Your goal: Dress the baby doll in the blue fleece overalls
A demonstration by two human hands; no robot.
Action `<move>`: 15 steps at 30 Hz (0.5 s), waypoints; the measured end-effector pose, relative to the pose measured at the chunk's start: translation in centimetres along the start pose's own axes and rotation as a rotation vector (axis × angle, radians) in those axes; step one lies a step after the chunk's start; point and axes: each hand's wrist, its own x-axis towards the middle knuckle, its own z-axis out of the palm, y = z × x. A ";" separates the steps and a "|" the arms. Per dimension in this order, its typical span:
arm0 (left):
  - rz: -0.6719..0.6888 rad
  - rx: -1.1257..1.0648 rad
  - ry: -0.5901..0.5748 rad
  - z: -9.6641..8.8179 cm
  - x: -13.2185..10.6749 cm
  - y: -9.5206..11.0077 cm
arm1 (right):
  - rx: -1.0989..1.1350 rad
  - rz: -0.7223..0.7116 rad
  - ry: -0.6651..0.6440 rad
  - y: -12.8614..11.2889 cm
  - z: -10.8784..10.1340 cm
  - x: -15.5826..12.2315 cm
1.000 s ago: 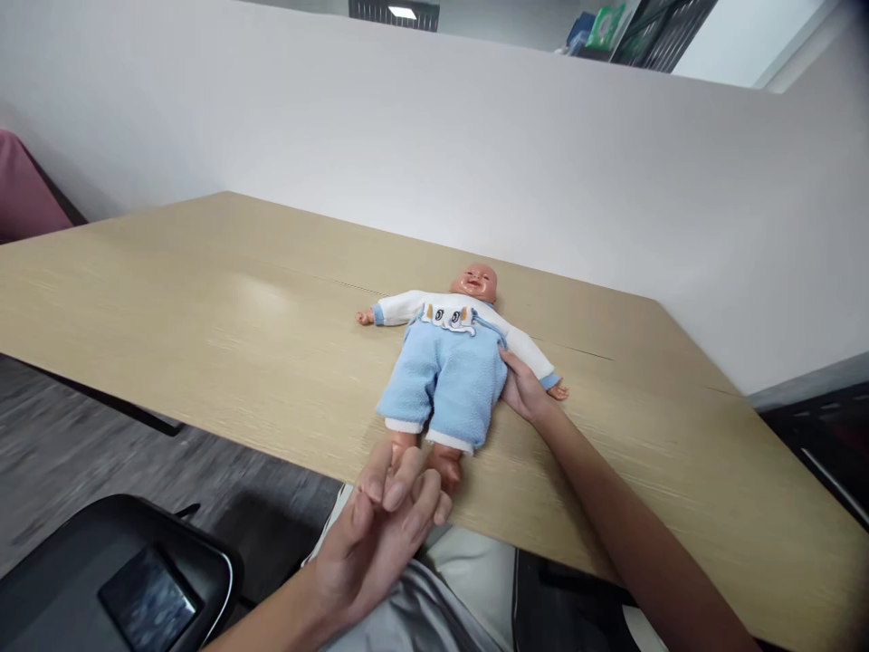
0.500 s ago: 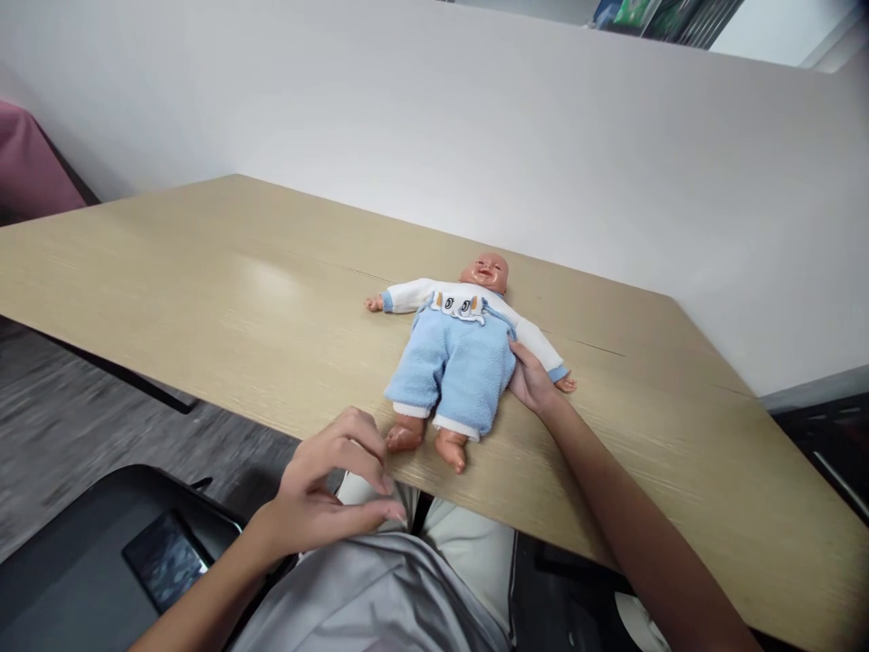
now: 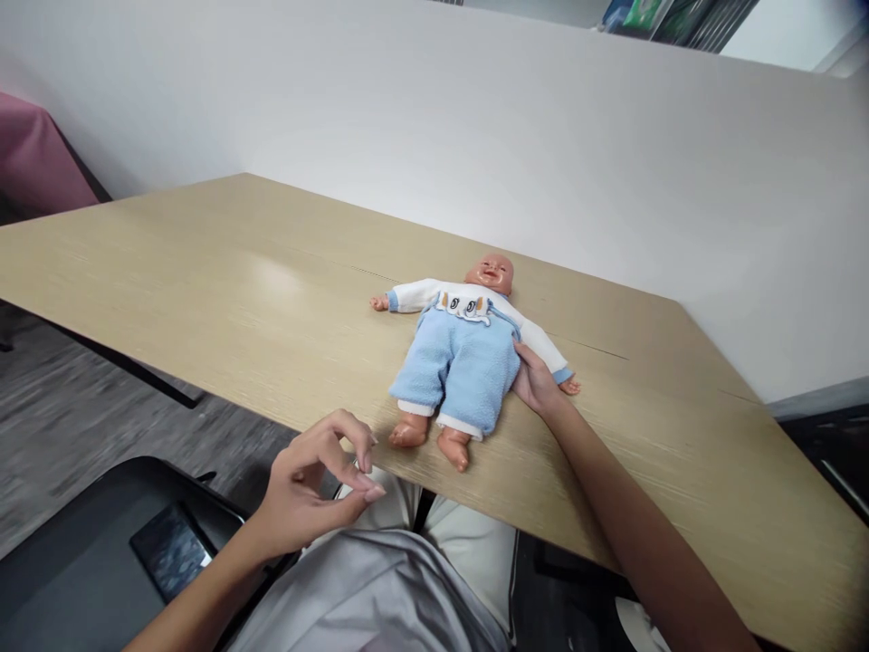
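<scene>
A baby doll (image 3: 465,349) in a white top and light blue fleece trousers lies on its back on the wooden table (image 3: 204,299), feet toward me. My right hand (image 3: 536,380) rests against the doll's side at the trousers, under its arm, fingers closed on the fabric. Near the table's front edge, just left of the doll's feet, my left hand (image 3: 312,489) hovers above my lap. Its fingers are loosely curled and apart, and it holds nothing.
A white wall runs behind the table. A black chair seat (image 3: 81,561) with a phone (image 3: 173,548) on it stands at lower left. Something pink (image 3: 41,163) shows at the far left. The floor is grey carpet.
My left hand has dropped back from the doll's feet to below the table edge, toward my lap. The right hand stays at the doll's side. The view shifted slightly.
</scene>
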 end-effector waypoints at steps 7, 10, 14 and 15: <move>-0.015 -0.025 0.002 0.1 -0.3 0.1 | -0.001 0.005 -0.005 0.1 -0.1 -0.1; 0.006 -0.033 -0.022 0.2 -0.1 0.3 | -0.001 0.001 -0.007 0.1 -0.1 -0.1; 0.016 -0.035 -0.038 0.4 0.2 0.5 | -0.003 0.010 -0.017 0.0 0.0 -0.2; 0.015 -0.037 -0.036 0.4 0.2 0.6 | -0.005 0.014 -0.020 -0.1 0.0 -0.2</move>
